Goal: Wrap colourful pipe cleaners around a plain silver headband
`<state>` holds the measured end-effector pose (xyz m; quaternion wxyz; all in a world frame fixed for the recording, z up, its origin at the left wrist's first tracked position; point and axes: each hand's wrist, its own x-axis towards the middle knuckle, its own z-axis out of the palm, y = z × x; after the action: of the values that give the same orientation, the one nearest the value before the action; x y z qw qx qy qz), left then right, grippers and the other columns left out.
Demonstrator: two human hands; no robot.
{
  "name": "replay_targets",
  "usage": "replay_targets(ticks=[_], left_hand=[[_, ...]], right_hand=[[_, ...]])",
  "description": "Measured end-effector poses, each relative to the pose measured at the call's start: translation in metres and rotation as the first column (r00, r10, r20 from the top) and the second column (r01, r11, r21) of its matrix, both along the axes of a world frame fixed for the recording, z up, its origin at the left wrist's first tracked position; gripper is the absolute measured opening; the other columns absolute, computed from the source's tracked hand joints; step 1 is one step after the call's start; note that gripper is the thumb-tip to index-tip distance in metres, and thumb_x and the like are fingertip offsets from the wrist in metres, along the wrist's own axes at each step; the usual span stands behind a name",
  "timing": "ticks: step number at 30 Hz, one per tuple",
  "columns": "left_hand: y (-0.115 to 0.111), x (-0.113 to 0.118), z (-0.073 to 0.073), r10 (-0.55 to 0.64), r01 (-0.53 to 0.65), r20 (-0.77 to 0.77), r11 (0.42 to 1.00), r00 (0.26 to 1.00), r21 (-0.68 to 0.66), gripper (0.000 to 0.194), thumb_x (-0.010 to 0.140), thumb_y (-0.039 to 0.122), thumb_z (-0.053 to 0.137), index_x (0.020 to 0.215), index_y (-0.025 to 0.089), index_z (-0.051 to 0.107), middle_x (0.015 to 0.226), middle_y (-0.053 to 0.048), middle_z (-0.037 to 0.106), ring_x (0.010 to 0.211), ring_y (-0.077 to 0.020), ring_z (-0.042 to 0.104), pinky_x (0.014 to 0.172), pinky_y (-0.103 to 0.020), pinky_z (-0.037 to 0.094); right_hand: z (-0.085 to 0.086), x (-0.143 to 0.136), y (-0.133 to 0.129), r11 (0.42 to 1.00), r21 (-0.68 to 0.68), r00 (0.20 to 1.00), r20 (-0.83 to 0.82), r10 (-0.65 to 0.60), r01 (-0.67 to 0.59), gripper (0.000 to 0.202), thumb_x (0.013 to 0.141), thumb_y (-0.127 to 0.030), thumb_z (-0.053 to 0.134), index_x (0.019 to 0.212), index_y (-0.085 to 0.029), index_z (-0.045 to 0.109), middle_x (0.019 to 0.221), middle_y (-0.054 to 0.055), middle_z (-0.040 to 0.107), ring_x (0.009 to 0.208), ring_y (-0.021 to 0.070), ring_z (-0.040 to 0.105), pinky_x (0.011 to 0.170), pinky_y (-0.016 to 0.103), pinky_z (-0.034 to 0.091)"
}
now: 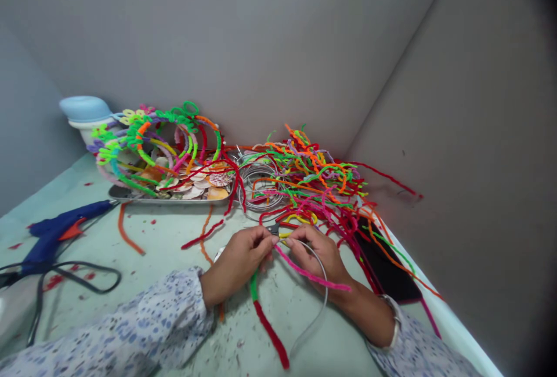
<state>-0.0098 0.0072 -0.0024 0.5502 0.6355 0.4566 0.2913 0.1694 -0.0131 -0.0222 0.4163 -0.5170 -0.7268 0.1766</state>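
Observation:
My left hand [243, 258] is closed in a pinch at the centre of the table, on the end of a pink fuzzy stem [311, 274] that trails right. A green and red fuzzy stem [270, 330] hangs down from beneath its fingers. Close beside it, my right hand [319, 255] pinches a thin grey wire [325, 284], which curves down toward the front. The fingertips of both hands nearly meet. Just behind them lie pliers with red and yellow handles [287, 229], partly hidden by the fingers.
A metal tray [174, 202] holds shells and colourful fuzzy hoops [143, 142]. Beside it are coiled wire [261, 182] and a heap of fuzzy stems [319, 171]. A blue glue gun [61, 229] lies left, a dark phone [387, 269] right. A blue-lidded container [89, 116] stands at the back left.

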Motion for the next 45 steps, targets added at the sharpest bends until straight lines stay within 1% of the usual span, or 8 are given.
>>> replay_targets(ticks=[4,12,17,21,23,30,39,45], left_hand=[[-0.001,-0.002,-0.001,0.019,-0.007,-0.090,0.992,0.996,0.129,0.028,0.086,0.040,0.047,0.071,0.017,0.055,0.057,0.004,0.051,0.050,-0.0100,0.045,0.048,-0.021,0.033],[-0.002,-0.001,0.001,-0.012,0.010,0.052,0.999,0.999,0.044,0.024,0.085,0.039,0.049,0.075,0.017,0.053,0.058,0.005,0.048,0.049,-0.0099,0.045,0.048,-0.021,0.035],[-0.004,-0.002,0.005,0.020,-0.008,-0.070,0.986,0.997,0.166,0.022,0.085,0.035,0.049,0.073,0.018,0.054,0.057,0.005,0.048,0.051,-0.0104,0.043,0.049,-0.021,0.032],[-0.005,-0.004,0.007,0.058,0.013,-0.206,0.945,0.977,0.327,0.019,0.085,0.030,0.049,0.074,0.018,0.058,0.064,0.002,0.056,0.060,-0.0124,0.048,0.056,-0.022,0.034],[-0.006,-0.004,0.009,0.070,0.018,-0.231,0.933,0.970,0.359,0.019,0.084,0.029,0.049,0.075,0.018,0.060,0.067,0.001,0.059,0.063,-0.0132,0.050,0.057,-0.022,0.034],[-0.007,-0.003,0.011,0.046,0.015,-0.186,0.948,0.982,0.316,0.020,0.084,0.032,0.049,0.078,0.017,0.061,0.069,-0.001,0.063,0.062,-0.0138,0.052,0.055,-0.022,0.035],[-0.007,-0.003,0.007,0.089,0.046,-0.310,0.914,0.946,0.404,0.017,0.082,0.027,0.050,0.070,0.017,0.059,0.062,0.000,0.058,0.058,-0.0127,0.048,0.054,-0.021,0.032],[-0.009,-0.003,0.009,0.094,0.028,-0.267,0.908,0.959,0.417,0.016,0.082,0.027,0.049,0.074,0.017,0.060,0.064,0.000,0.059,0.058,-0.0132,0.049,0.054,-0.022,0.033]], right_hand=[[-0.001,0.000,0.000,1.000,-0.005,1.000,0.001,0.005,-0.005,0.009,0.085,-0.026,0.056,0.079,-0.020,0.059,0.070,-0.001,0.062,0.064,0.0132,0.058,0.059,0.022,0.042],[0.000,0.001,0.001,1.000,0.020,1.000,0.010,-0.010,0.010,0.011,0.086,-0.027,0.055,0.078,-0.019,0.057,0.069,-0.001,0.062,0.063,0.0128,0.058,0.059,0.022,0.041],[0.001,0.000,0.000,1.000,0.030,1.000,0.013,0.005,-0.006,0.010,0.086,-0.026,0.054,0.079,-0.019,0.057,0.069,-0.001,0.060,0.064,0.0131,0.057,0.060,0.023,0.041],[0.003,-0.001,-0.002,1.000,0.001,1.000,0.022,0.018,-0.018,0.012,0.087,-0.027,0.053,0.078,-0.019,0.055,0.069,-0.001,0.059,0.064,0.0133,0.055,0.059,0.023,0.040],[0.004,-0.001,-0.002,1.000,-0.010,0.999,0.026,0.021,-0.021,0.013,0.087,-0.027,0.053,0.077,-0.019,0.055,0.069,-0.001,0.058,0.064,0.0134,0.055,0.058,0.023,0.040],[0.007,-0.002,-0.003,1.000,-0.002,1.000,0.031,0.004,-0.004,0.012,0.087,-0.026,0.052,0.077,-0.019,0.055,0.070,0.000,0.060,0.064,0.0140,0.055,0.057,0.023,0.040],[0.008,-0.002,-0.005,0.999,-0.037,0.999,0.027,0.021,-0.020,0.014,0.087,-0.027,0.053,0.076,-0.019,0.055,0.070,0.000,0.060,0.066,0.0142,0.057,0.058,0.023,0.041],[0.009,-0.002,-0.005,0.999,-0.029,1.000,0.019,0.016,-0.016,0.013,0.087,-0.026,0.053,0.076,-0.019,0.055,0.069,0.001,0.060,0.066,0.0145,0.057,0.058,0.023,0.041]])
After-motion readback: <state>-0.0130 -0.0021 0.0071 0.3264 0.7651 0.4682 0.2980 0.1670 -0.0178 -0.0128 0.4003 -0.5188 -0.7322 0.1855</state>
